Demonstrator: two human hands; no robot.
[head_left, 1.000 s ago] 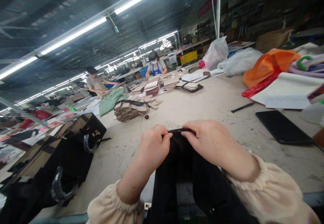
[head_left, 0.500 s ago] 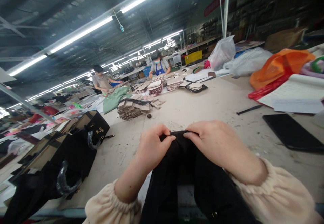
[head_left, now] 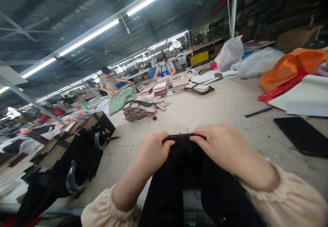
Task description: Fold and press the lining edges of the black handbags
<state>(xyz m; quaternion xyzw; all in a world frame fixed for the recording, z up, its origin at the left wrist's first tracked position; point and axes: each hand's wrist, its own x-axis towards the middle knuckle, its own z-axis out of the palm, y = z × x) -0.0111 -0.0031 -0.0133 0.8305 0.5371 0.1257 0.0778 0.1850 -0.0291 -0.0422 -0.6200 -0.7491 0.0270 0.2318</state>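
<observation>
1. The left hand (head_left: 153,153) pinches the far edge of a black fabric bag piece (head_left: 164,192) between thumb and bent fingers
2. The right hand (head_left: 222,148) pinches the same edge a little further along, its thumb on the near side, so a short dark stretch runs between the two hands
3. The black fabric bag piece is at the near side of the worktable (head_left: 222,107), in front of the person; from the pinched edge it spreads towards the viewer in two dark panels with a gap between, and a small gold-toned fitting (head_left: 222,219) shows low on the right one
4. Both wrists come out of gathered cream sleeves (head_left: 110,206)
5. Left of the hands stand black boxy bags (head_left: 87,151), with clear wrap around a curved handle (head_left: 73,179)
6. Beyond the hands lies a heap of grey-brown board pieces (head_left: 137,111), a small dark lump (head_left: 154,118) just beside it and a green cloth (head_left: 120,100) behind
7. To the right are a black smartphone (head_left: 299,134), a thin dark stick (head_left: 258,112), an open notebook (head_left: 304,95) and an orange plastic bag (head_left: 287,66)
8. Further back, a co-worker in a blue apron (head_left: 165,70) is behind stacked boards (head_left: 160,87), and another co-worker (head_left: 107,81) leans over the work to the left
</observation>
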